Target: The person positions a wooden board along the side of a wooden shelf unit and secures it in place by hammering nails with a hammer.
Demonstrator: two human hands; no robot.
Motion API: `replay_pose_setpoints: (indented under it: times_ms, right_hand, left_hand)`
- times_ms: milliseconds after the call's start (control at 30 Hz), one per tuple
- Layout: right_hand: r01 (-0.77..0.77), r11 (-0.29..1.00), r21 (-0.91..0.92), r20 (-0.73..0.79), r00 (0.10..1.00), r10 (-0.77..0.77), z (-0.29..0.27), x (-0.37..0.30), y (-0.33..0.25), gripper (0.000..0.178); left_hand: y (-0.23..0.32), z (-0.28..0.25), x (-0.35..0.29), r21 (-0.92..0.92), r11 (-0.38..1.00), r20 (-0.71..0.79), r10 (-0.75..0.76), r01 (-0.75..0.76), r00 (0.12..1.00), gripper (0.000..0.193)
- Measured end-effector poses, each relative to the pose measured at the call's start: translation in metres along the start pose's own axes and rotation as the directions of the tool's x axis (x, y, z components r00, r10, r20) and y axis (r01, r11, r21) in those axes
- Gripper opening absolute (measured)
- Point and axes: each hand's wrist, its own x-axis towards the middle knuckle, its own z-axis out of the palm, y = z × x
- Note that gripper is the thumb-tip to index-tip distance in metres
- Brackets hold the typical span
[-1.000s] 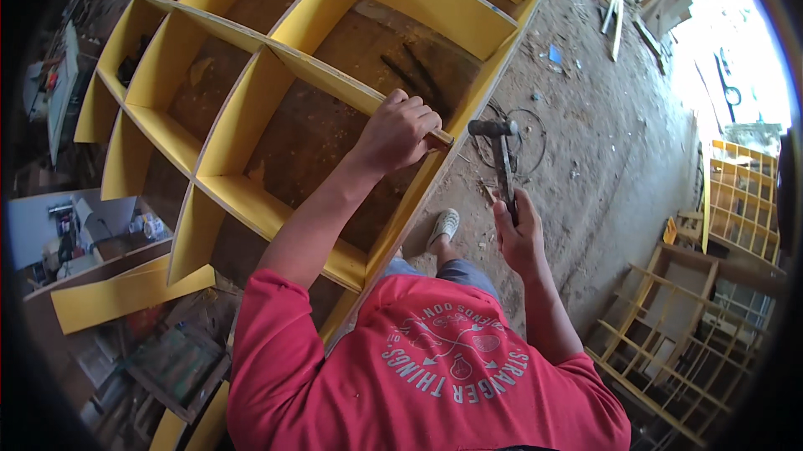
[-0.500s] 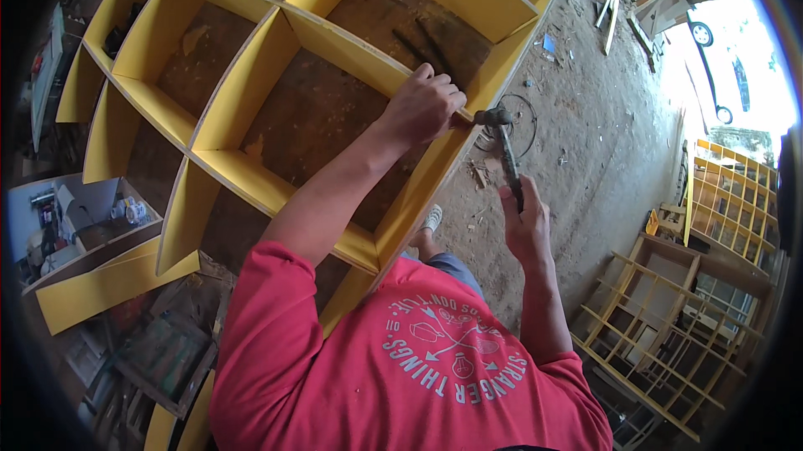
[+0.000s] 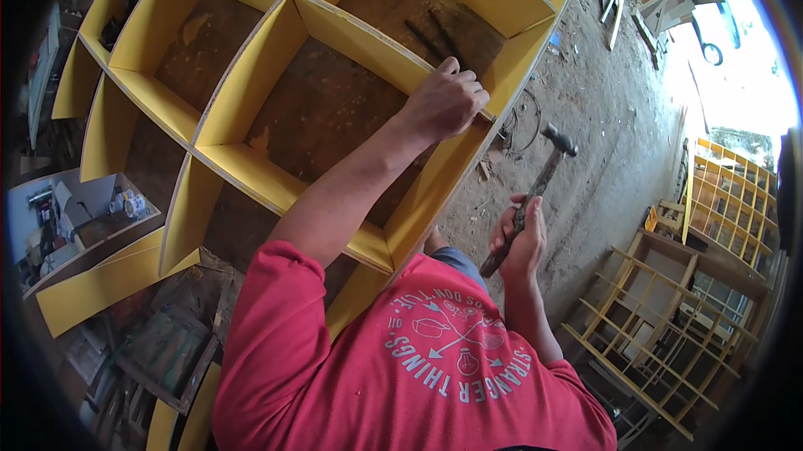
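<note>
My right hand (image 3: 520, 238) is closed around the handle of a hammer (image 3: 548, 173). The hammer's dark head is raised to the right of the yellow wooden frame (image 3: 431, 192), apart from it. At the frame's right side, my left hand (image 3: 447, 104) is closed over a divider's edge near the outer board. A short end of something (image 3: 485, 119) sticks out beside its fingers; most of it is covered, so its kind is unclear. Two dark bars (image 3: 431, 37), like tool handles, show in the compartment just beyond this hand.
A bare dirt floor (image 3: 577, 116) with wood scraps and a wire ring lies to the right. Yellow lattice frames (image 3: 661, 338) stand at the lower right. An open box of supplies (image 3: 92, 229) and a loose yellow board (image 3: 100, 288) are at the left.
The hammer has lifted away from the frame's edge, to the right and down, its handle now tilted. My right hand's fingers have loosened slightly. The whole frame appears shifted slightly right.
</note>
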Motion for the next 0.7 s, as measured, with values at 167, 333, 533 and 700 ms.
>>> replay_pose_setpoints:
  times_ms: [167,333,533,700]
  right_hand:
    - [-0.248,0.894,0.372,-0.028,0.96,0.278,0.023,-0.016,0.023,0.046]
    - [-0.17,0.92,0.353,0.018,0.984,0.175,0.025,-0.014,0.026,0.042]
    - [-0.12,0.89,0.439,-0.064,0.984,0.164,0.033,-0.001,0.048,0.036]
    - [-0.09,0.702,0.707,-0.071,0.978,0.197,0.01,-0.004,0.046,0.034]
  left_hand:
    - [0.002,-0.002,0.002,-0.042,0.998,0.018,0.037,-0.037,0.999,0.011]
    - [0.002,-0.006,0.008,-0.064,0.997,-0.002,0.045,-0.046,0.999,0.013]
    - [0.006,-0.014,0.014,-0.091,0.994,0.036,0.063,-0.06,0.997,0.019]
    - [0.012,-0.01,0.017,-0.096,0.995,0.071,0.03,-0.023,0.997,0.02]
